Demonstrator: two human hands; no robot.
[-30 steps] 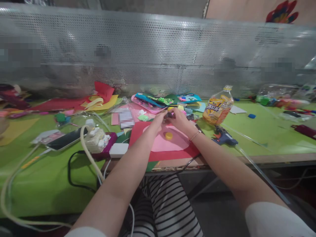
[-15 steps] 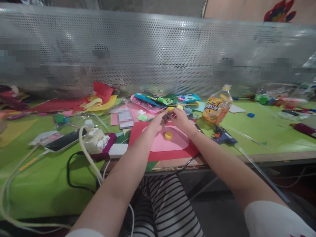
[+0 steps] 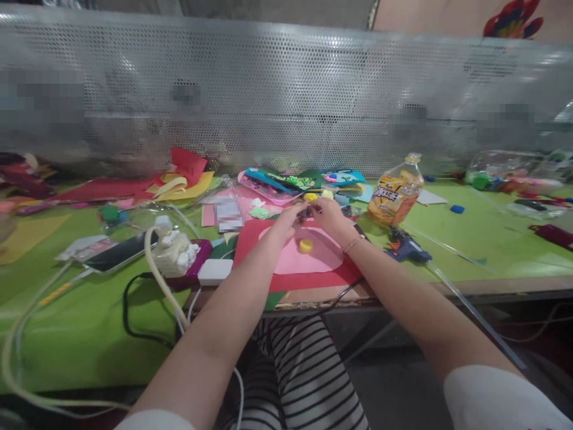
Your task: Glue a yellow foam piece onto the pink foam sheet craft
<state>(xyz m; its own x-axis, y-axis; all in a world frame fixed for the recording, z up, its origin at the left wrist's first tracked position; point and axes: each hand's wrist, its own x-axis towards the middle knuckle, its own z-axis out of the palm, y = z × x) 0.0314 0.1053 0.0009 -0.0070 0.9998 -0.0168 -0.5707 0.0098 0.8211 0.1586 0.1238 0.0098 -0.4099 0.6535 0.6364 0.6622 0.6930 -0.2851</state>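
Note:
My left hand (image 3: 290, 221) and my right hand (image 3: 329, 216) meet over the far edge of a red sheet (image 3: 250, 239). Their fingers are closed together around a small dark piece (image 3: 305, 212), mostly hidden and too small to name. A pink rounded sheet (image 3: 290, 260) lies on the red one beneath my wrists. On the pink sheet sits a yellow ring-shaped piece (image 3: 306, 245). Just beyond my fingers are a yellow lump (image 3: 310, 196) and a pale yellow lump (image 3: 327, 194).
A blue glue gun (image 3: 409, 248) and a plastic bottle (image 3: 396, 191) stand to the right. On the left are a power strip (image 3: 197, 266) with cables, a white adapter (image 3: 215, 272) and a phone (image 3: 119, 254). Behind my hands lies a pink tray (image 3: 264, 192), before a perforated metal screen (image 3: 268, 95).
The view has shifted very slightly. Both hands stay together over the same spot, with only small finger movement around the dark piece.

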